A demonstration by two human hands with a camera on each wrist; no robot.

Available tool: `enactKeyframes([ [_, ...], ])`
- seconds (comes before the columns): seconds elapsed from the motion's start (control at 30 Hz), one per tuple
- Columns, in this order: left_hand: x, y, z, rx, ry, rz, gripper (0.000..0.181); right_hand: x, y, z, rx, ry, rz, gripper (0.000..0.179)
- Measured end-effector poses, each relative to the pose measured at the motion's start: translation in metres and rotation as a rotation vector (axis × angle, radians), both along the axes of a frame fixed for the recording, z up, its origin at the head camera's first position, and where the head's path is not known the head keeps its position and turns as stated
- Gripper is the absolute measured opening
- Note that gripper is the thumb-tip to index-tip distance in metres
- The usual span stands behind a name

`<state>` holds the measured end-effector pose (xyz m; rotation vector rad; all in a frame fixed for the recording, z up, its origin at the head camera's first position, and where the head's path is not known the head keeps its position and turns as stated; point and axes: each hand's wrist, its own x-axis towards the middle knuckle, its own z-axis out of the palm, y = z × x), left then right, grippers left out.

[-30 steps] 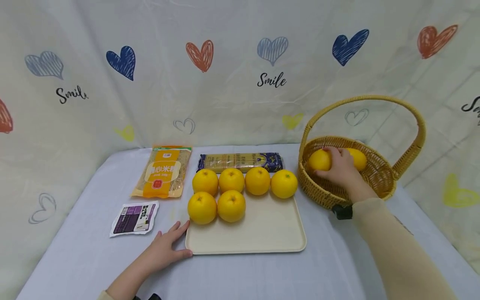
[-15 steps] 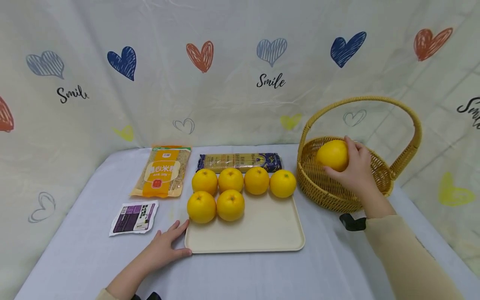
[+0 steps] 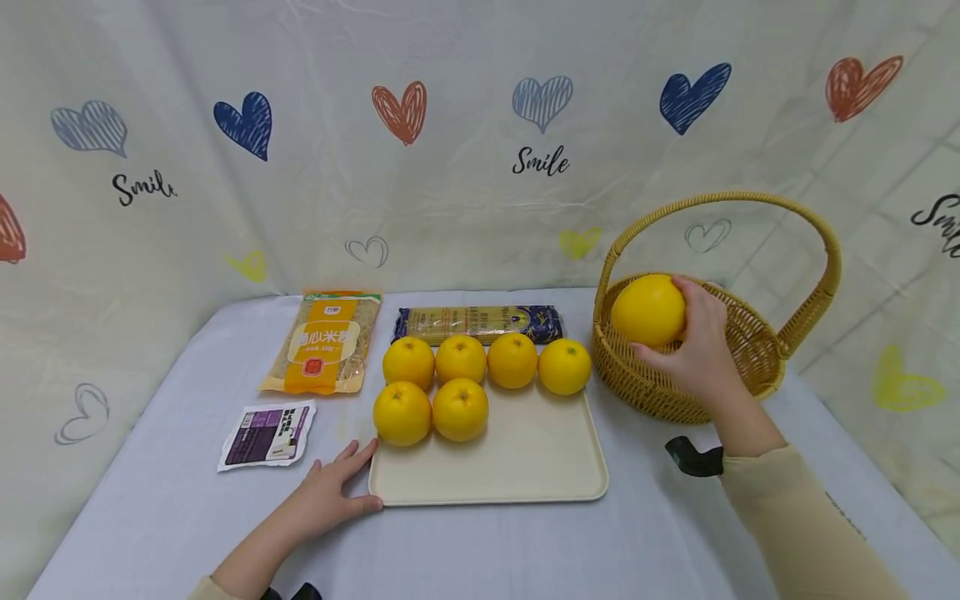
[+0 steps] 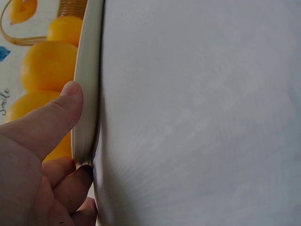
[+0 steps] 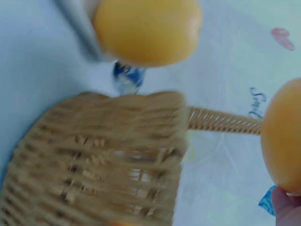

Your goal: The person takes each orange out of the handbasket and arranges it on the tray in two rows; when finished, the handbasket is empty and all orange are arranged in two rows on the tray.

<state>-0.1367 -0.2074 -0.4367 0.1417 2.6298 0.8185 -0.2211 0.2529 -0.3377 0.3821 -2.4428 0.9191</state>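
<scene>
My right hand grips an orange over the left part of the wicker basket, thumb below it and fingers on its right side. In the right wrist view this orange stands apart above the basket, with fingertips at its lower end. A sliver of orange colour shows low inside the basket. My left hand touches the near left corner of the cream tray, fingers spread; in the left wrist view the thumb lies against the tray's side wall. Several oranges sit at the tray's back and left.
Behind the tray lies a long pack of noodles. An orange-labelled bag of grain-like food and a small purple-and-white packet lie to its left. The basket's tall handle arches above it. A heart-printed cloth hangs behind.
My right hand has lifted the orange from inside the basket; it then shifted slightly left. The second orange there is now hidden in the head view. My left hand has stayed put.
</scene>
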Motion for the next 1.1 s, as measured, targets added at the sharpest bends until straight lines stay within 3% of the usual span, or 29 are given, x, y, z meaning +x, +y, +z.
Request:
enactKeyframes([
  [0.13,0.000,-0.001,0.000,-0.004,0.000,0.001,0.090,0.001,-0.006,-0.001,0.026,0.053,0.052,0.091],
  [0.37,0.000,-0.001,-0.001,-0.012,0.006,0.002,0.091,0.009,-0.016,-0.003,-0.149,-0.081,0.119,0.090],
  [0.63,0.000,-0.001,-0.003,-0.007,0.004,0.002,0.091,0.011,-0.027,-0.012,-0.195,-0.126,0.199,0.081],
  [0.9,0.000,-0.002,-0.004,-0.006,0.001,0.004,0.091,0.013,-0.044,-0.028,-0.314,-0.101,0.255,0.043],
  [1.1,0.000,-0.001,-0.004,-0.011,0.007,-0.002,0.090,0.020,-0.059,-0.033,-0.282,-0.263,0.281,0.072],
])
